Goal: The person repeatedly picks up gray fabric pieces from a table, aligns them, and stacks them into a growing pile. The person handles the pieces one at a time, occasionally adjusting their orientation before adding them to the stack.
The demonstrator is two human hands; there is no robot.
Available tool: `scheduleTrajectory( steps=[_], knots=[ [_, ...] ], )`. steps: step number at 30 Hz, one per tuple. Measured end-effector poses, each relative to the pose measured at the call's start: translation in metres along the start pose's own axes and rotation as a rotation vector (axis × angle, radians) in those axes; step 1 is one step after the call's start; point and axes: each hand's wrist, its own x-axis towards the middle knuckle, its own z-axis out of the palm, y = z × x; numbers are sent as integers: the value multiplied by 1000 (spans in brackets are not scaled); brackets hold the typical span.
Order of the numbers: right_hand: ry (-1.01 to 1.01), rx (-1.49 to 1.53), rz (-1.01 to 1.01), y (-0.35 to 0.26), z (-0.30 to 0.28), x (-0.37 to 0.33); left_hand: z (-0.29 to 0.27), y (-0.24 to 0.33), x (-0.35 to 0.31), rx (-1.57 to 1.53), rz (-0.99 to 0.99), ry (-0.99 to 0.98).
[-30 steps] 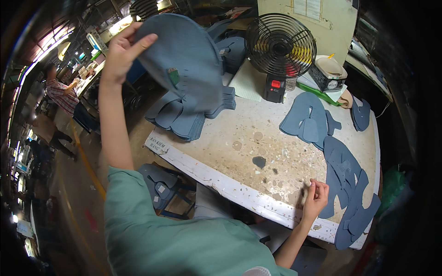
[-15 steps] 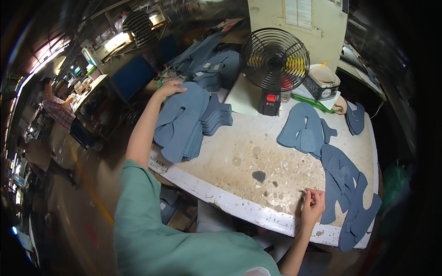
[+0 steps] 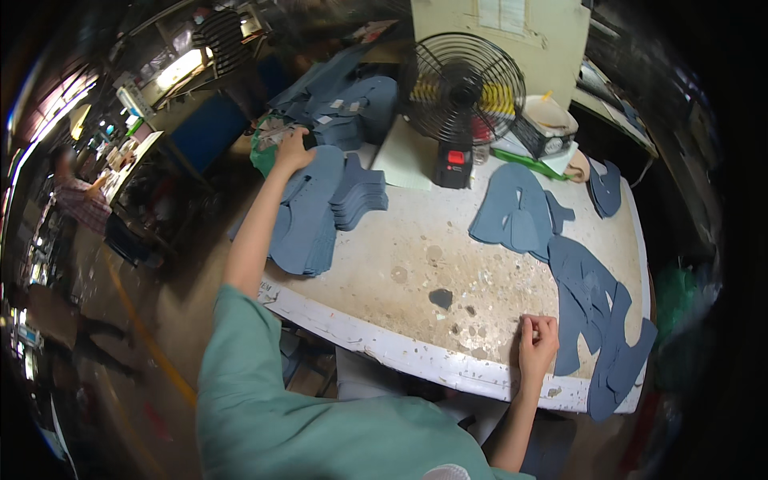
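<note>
At the table's left side lies a thick stack of blue-grey cut shoe-upper pieces (image 3: 308, 228). My left hand (image 3: 294, 152) is at the far end of this stack, fingers bent but apart, touching or just above the top piece. Beside it is a pile of smaller notched blue-grey pieces (image 3: 358, 194). My right hand (image 3: 538, 344) hovers or rests near the front edge, fingers curled and thumb against them; what they hold, if anything, is hidden. Just right of that hand, loose blue-grey pieces (image 3: 588, 280) overlap, some reaching past the table edge.
A black caged fan (image 3: 462, 92) stands at the back, beside a box holding a white tub (image 3: 550, 116). Another stack of upper pieces (image 3: 512, 208) lies at the right. More pieces (image 3: 344, 104) and a green bag (image 3: 262, 152) are at the back left. The worn white table (image 3: 376, 280) carries small scraps.
The view has shifted slightly. My left hand has eased its hold at the stack's far end, and a piece's edge now shows left of my forearm. My right hand stays curled near the front edge.
</note>
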Motion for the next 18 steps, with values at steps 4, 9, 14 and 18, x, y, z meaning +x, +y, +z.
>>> scheduleTrajectory(
  steps=[4, 9, 14, 18],
  knots=[
    [60, -38, -106, -3, 2, 2, -55, 71, -117, -442, 640, 266],
    [46, 41, -13, 0, 0, 4, -53, 180, -290, -728, 728, 1],
    [161, 157, 103, 15, -50, -12, 3, 254, -387, -860, 966, -352],
    [492, -69, 148, 47, -122, -48, 30, 263, -418, -883, 1082, -424]
  ],
)
